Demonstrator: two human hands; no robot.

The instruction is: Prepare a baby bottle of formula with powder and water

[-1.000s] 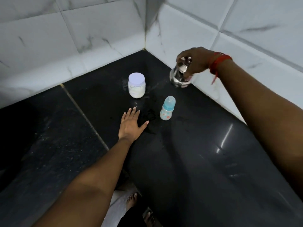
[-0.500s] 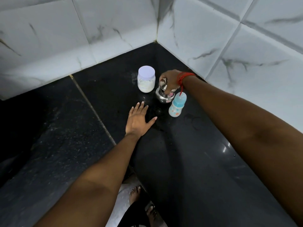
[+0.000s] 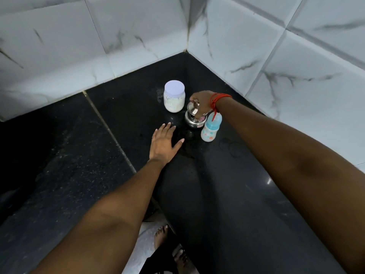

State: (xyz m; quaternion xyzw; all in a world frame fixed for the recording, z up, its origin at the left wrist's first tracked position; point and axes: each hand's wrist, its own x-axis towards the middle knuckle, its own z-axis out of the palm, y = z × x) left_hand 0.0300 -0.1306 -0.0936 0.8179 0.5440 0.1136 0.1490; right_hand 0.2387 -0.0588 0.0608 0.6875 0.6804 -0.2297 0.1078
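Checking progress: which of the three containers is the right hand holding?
The steel pot between the others; the right hand grips its lid. The jar and baby bottle are not gripped.

Two walls [image 3: 138,36] of glossy white, grey-veined tile meet at a corner [image 3: 186,32]. From the corner a polished black stone counter [image 3: 59,155] spreads outward, a thin pale seam [image 3: 110,131] crossing it left of the corner. Small light glint [image 3: 269,181] on the stone right of the corner; pale floor [image 3: 144,248] shows farthest from it.
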